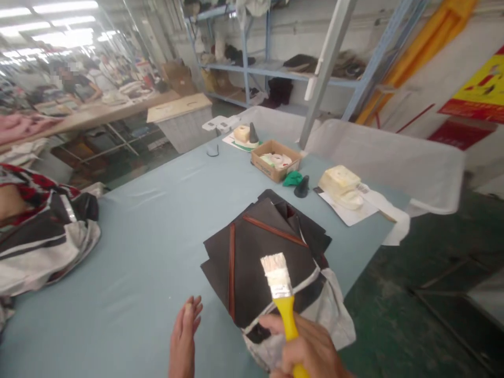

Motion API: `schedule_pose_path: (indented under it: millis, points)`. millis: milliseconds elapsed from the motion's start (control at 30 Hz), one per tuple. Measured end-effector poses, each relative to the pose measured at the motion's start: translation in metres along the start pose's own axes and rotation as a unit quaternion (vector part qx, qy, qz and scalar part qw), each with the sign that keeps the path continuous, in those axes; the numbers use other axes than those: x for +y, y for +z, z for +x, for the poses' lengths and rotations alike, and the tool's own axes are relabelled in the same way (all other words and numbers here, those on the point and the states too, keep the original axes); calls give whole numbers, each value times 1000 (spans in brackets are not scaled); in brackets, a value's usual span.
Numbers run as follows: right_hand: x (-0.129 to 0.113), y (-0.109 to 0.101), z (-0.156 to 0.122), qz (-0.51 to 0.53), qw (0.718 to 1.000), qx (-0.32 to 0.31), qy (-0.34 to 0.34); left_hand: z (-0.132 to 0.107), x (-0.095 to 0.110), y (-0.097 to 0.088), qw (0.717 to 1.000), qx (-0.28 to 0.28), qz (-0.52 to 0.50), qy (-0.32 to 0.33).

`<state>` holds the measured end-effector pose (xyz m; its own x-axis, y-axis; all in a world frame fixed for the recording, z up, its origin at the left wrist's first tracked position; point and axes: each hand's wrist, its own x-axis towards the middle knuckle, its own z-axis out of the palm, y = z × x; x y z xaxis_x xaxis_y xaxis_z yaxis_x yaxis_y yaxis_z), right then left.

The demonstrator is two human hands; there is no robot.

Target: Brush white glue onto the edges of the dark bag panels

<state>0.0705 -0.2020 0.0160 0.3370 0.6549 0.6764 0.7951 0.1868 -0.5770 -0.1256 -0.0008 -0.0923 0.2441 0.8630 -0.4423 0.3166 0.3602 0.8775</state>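
My right hand grips a paintbrush by its yellow handle, bristles pointing up and away from me. The brush is held over a dark bag-like piece with brown zipper strips and light grey lining showing at its near edge; whether the brush touches it I cannot tell. To the left of that piece, my left hand is raised above the blue-green table. Its fingers are extended and hold nothing.
Farther back stand a cardboard box of small items, a green cloth, a dark cone and a yellowish block. At the left edge a person's arm rests near another dark and grey piece. Shelves stand behind.
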Motion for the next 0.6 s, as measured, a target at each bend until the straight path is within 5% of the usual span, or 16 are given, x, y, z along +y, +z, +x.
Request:
schedule_pose_path:
  millis: [67, 167, 300, 367, 467, 600]
  points:
    - [15, -39, 5, -5, 1000, -7, 22, 0, 24, 30, 1000, 4, -14, -6]
    - [31, -69, 1, -14, 999, 7, 52, 1, 44, 58, 1000, 3, -22, -16]
    - [42, -87, -13, -48, 993, 52, 90, 2, 52, 71, 998, -25, -38, -41]
    - [46, -101, -21, -91, 985, 86, 122, 2, 54, 74, 999, 9, -19, -31]
    - [54, -134, -36, -167, 950, 158, 212, 1, 57, 77, 991, 107, 70, 39]
    - [73, -182, -51, -182, 862, 301, 365, 4, 48, 78, 993, 79, 78, 43]
